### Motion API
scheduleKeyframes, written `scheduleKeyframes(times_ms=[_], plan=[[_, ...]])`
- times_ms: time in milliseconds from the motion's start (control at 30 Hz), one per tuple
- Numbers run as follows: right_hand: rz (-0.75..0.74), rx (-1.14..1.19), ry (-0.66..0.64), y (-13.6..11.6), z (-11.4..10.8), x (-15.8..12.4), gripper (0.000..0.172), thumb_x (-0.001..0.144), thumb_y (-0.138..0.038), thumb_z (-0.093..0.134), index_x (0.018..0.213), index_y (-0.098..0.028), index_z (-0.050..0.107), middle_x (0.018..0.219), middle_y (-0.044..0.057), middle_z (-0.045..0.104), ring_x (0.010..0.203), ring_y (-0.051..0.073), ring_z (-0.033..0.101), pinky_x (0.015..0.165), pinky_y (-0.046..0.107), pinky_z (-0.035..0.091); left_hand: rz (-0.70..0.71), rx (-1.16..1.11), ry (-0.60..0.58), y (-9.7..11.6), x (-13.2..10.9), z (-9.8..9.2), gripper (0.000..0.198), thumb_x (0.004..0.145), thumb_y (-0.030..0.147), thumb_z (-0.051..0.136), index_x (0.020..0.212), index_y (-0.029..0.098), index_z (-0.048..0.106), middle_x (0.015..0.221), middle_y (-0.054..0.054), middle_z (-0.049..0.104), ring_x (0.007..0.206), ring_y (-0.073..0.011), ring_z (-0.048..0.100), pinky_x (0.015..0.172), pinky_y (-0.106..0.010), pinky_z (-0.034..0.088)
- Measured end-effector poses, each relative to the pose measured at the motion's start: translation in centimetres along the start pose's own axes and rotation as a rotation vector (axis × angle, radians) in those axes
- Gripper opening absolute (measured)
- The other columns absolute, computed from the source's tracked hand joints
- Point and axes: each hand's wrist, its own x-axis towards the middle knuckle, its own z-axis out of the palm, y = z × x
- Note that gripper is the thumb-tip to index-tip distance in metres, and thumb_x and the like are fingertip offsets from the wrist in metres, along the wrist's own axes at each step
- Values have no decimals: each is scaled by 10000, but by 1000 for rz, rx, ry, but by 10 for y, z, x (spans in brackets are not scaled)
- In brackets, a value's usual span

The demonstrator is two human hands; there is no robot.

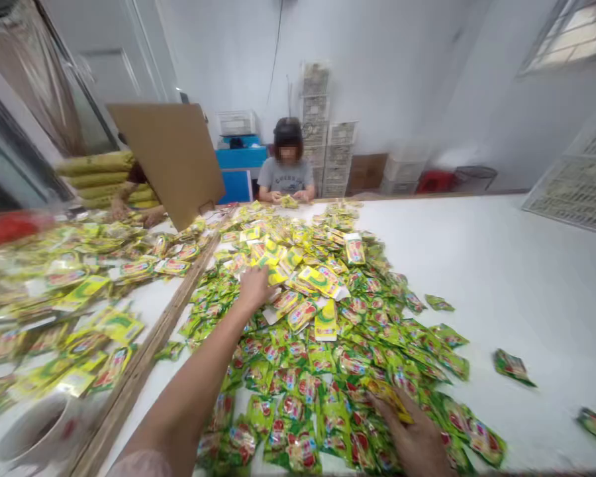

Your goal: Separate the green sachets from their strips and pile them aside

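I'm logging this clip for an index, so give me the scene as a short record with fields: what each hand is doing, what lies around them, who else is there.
left hand: left hand reaches far out onto the pile of sachets, palm down, resting on them
right hand: right hand lies on sachets at the near edge; grip unclear
surface: white table, a few stray sachets to the right
left side: wooden divider, more sachets beyond it, a cardboard sheet
others: a person seated at the far end, hands on sachets
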Motion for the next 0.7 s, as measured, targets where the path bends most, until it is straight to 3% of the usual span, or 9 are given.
scheduleKeyframes(times_ms=[100,200,267,333,400,467,533,600,700], plan=[[15,-35,39,3,-3,-2,459,653,-571,619,830,-155,700,784,87,705,722,255,656,607,288,540,-14,-152,-1,8,-23,-16,587,697,505,602,1161,147,565,1030,-166,617,1017,-338,523,817,-387,391],[-77,-11,-12,-3,-9,-2,421,732,-534,584,900,-161,681,846,89,698,776,240,649,645,291,535,-101,-554,-186,19,-60,-22,621,696,584,559,1152,162,578,948,-121,659,874,-278,594,711,-315,414],[-247,19,-135,-15,-12,0,336,785,-471,564,906,-176,669,1014,105,663,922,242,622,758,313,519,-137,-794,-390,29,-88,-21,585,701,631,515,1014,153,641,796,-81,672,690,-223,605,601,-274,400],[-451,26,-320,-30,-13,5,224,824,-380,548,838,-188,664,1194,114,574,1098,251,539,866,336,471,-78,-867,-581,40,-113,-19,550,667,667,526,792,150,666,642,-46,633,560,-181,554,518,-252,356],[-590,33,-500,-44,-10,11,185,845,-301,527,775,-188,655,1191,114,573,1180,252,474,908,346,436,1,-892,-718,50,-130,-19,518,630,663,575,658,150,636,564,-21,580,512,-146,498,477,-235,314],[-614,79,-613,-53,-4,18,168,841,-274,531,775,-189,660,1092,106,625,1152,245,497,914,353,426,18,-1059,-794,58,-139,-18,482,629,621,619,686,142,632,585,-12,565,514,-120,474,471,-218,309],[-495,141,-595,-54,3,23,149,802,-300,582,835,-186,672,1028,92,651,1068,242,550,913,369,427,-51,-1373,-750,64,-143,-13,465,620,545,681,844,139,638,685,-20,597,553,-107,496,511,-208,360],[-289,185,-515,-52,9,25,243,736,-346,645,900,-170,674,1012,89,659,981,247,586,886,382,444,-153,-1633,-609,70,-145,-2,539,579,436,759,1004,143,606,792,-40,634,622,-114,541,585,-216,413],[-61,262,-509,-46,15,22,353,671,-409,683,898,-139,669,910,81,683,847,244,616,798,369,482,-278,-1740,-431,82,-147,19,497,556,353,796,954,113,618,795,-69,666,659,-127,576,626,-222,433]])
